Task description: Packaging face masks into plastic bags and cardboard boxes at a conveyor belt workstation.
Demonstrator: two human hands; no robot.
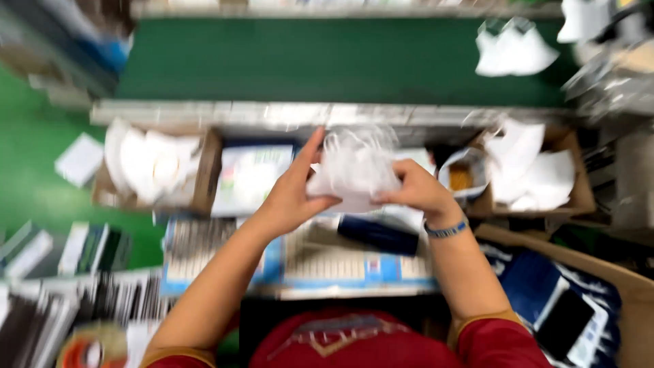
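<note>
Both my hands hold one white bundle (pixel 355 167), a crumpled clear bag with white looped pieces inside, lifted above the workbench. My left hand (pixel 291 194) grips its left side with the thumb underneath and the fingers pointing up. My right hand (pixel 417 189) pinches the right side; a blue band sits on that wrist. The picture is motion-blurred, so what is in the bag is not sharp.
A green conveyor belt (pixel 327 58) runs across the back, with a white packet (pixel 512 49) on it. Cardboard boxes of white pieces stand at left (pixel 204 174) and right (pixel 575 187). Below my hands lie blue-edged trays (pixel 327 262), a dark tube (pixel 378 235), and a tape roll (pixel 88 351).
</note>
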